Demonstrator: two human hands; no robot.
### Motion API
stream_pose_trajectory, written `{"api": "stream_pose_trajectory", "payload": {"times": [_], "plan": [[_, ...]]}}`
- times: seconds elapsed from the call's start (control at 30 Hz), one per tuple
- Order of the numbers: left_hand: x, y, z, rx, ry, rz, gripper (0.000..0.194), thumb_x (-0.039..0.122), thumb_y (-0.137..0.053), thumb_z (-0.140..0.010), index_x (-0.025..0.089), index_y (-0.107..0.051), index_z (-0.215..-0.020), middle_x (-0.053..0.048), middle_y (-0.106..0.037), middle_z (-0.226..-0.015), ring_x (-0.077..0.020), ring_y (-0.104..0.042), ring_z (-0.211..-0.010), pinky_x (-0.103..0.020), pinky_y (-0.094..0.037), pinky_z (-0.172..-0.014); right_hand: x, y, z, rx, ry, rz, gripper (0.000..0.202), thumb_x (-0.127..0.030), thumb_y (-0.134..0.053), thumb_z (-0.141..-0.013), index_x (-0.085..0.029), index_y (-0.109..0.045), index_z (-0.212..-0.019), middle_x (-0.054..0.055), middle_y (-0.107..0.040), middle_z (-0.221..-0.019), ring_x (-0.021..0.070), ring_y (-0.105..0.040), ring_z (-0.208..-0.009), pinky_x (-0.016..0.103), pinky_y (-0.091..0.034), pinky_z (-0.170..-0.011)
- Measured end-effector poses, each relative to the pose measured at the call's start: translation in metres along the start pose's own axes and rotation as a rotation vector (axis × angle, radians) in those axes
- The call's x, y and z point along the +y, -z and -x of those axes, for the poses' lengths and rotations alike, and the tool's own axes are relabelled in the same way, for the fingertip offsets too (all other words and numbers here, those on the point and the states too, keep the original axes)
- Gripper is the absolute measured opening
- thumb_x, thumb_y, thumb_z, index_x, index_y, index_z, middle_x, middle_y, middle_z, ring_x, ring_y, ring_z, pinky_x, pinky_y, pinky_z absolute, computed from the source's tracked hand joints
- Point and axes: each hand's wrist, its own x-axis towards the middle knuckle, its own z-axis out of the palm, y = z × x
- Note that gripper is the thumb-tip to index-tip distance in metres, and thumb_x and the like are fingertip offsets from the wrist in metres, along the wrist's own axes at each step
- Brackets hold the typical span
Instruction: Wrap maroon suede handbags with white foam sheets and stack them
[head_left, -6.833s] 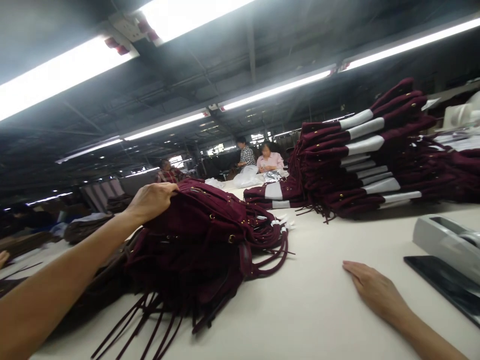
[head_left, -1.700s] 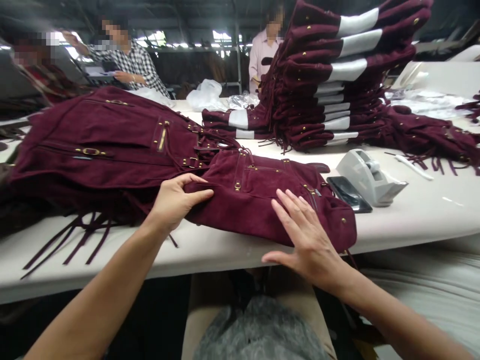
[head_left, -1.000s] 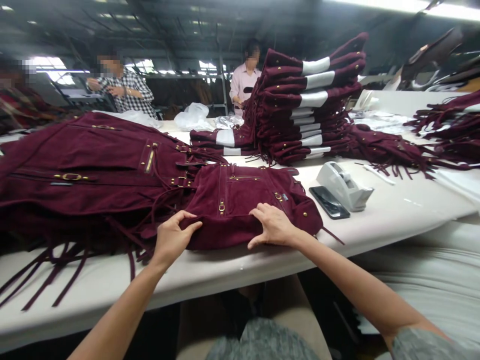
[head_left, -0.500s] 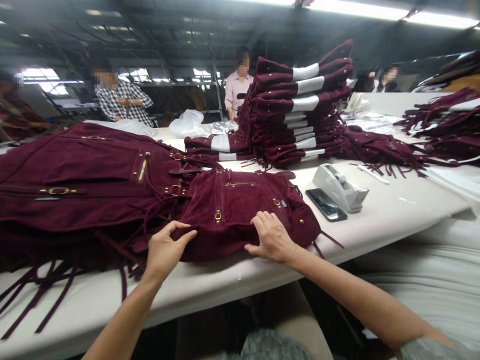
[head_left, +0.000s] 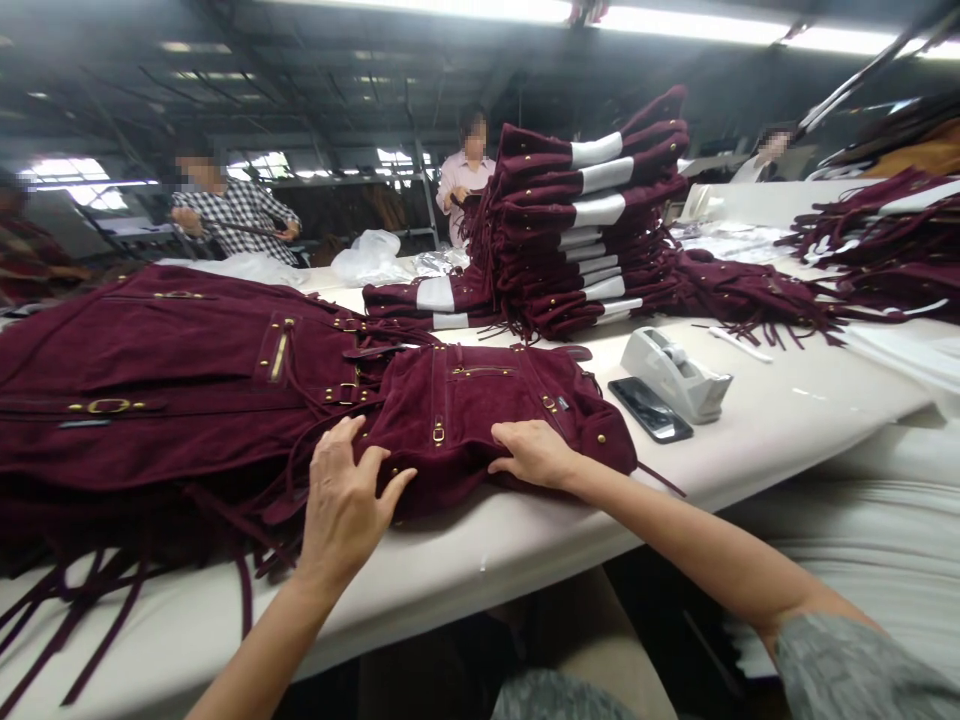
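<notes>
A burgundy suede-like bag (head_left: 480,400) with brass buckles, a zip and studs lies flat in front of me. My left hand (head_left: 351,490) is at its near left corner, fingers spread and thumb apart, resting against the material. At the middle of the near edge, my right hand (head_left: 534,452) pinches a fold of the bag between thumb and fingers. Left of it, larger burgundy bags (head_left: 187,370) lie piled, their fringe straps hanging towards the table's front edge.
A tall stack of folded burgundy bags with white bands (head_left: 592,230) stands behind. To the right are a black phone (head_left: 651,408) and a grey tape dispenser (head_left: 675,375) on the white-covered table (head_left: 780,400). More bags (head_left: 885,240) lie far right. Several people stand beyond the table.
My left hand has gone from pinching the bag's near edge to spread fingers at its corner. My right hand has shifted slightly left and its fingers have drawn in on the edge.
</notes>
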Motion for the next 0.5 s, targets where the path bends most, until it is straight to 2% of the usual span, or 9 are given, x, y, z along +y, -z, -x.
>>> {"api": "stream_pose_trajectory", "payload": {"times": [0.03,0.1,0.17,0.27,0.37,0.5], "plan": [[0.004,0.000,-0.003,-0.035,-0.091,-0.009,0.034,0.045,-0.061,-0.085,0.014,-0.064,-0.098,-0.022,-0.047,-0.139,-0.0378,-0.038,-0.135,-0.056,-0.027,-0.113,0.000,0.000,0.001,0.002,-0.007,-0.004,0.033,-0.046,-0.074,-0.082,-0.020,-0.055,-0.088,0.003,-0.068,-0.089,0.0211,-0.065,-0.080,0.029,-0.034,-0.063],[0.012,-0.005,-0.010,-0.166,-0.203,0.014,0.043,0.046,-0.066,-0.082,0.012,-0.061,-0.108,-0.021,-0.055,-0.132,-0.0355,-0.045,-0.130,-0.055,-0.023,-0.115,-0.002,0.000,0.003,0.008,-0.020,-0.013,0.033,-0.046,-0.074,-0.082,-0.020,-0.055,-0.088,0.003,-0.068,-0.088,0.0206,-0.064,-0.079,0.028,-0.034,-0.062],[0.018,-0.013,-0.019,-0.322,-0.220,0.020,0.049,0.046,-0.068,-0.081,0.012,-0.059,-0.114,-0.018,-0.065,-0.117,-0.0326,-0.058,-0.115,-0.051,-0.034,-0.109,-0.003,0.000,0.003,0.023,-0.029,-0.018,0.033,-0.046,-0.074,-0.081,-0.019,-0.055,-0.087,0.003,-0.068,-0.087,0.0197,-0.063,-0.077,0.028,-0.032,-0.062],[0.023,-0.025,-0.032,-0.505,-0.151,-0.054,0.036,0.041,-0.063,-0.085,0.016,-0.059,-0.111,-0.011,-0.067,-0.106,-0.0280,-0.064,-0.096,-0.041,-0.047,-0.086,-0.002,0.001,0.000,0.034,-0.032,-0.044,0.035,-0.047,-0.076,-0.080,-0.019,-0.055,-0.086,0.002,-0.067,-0.085,0.0180,-0.062,-0.075,0.027,-0.030,-0.061],[0.023,-0.033,-0.041,-0.567,-0.121,-0.107,0.022,0.034,-0.063,-0.085,0.020,-0.059,-0.102,-0.006,-0.067,-0.102,-0.0243,-0.064,-0.090,-0.035,-0.045,-0.074,0.005,0.005,-0.004,-0.020,-0.069,-0.112,0.036,-0.048,-0.077,-0.078,-0.020,-0.056,-0.085,-0.001,-0.066,-0.084,0.0161,-0.060,-0.073,0.026,-0.029,-0.059],[0.020,-0.040,-0.042,-0.559,-0.190,-0.096,0.015,0.027,-0.065,-0.086,0.019,-0.057,-0.096,-0.005,-0.066,-0.097,-0.0237,-0.063,-0.092,-0.034,-0.043,-0.075,0.015,0.010,0.002,-0.121,-0.116,-0.101,0.038,-0.046,-0.080,-0.074,-0.020,-0.058,-0.090,0.001,-0.066,-0.089,0.0182,-0.060,-0.080,0.026,-0.033,-0.061]]}}
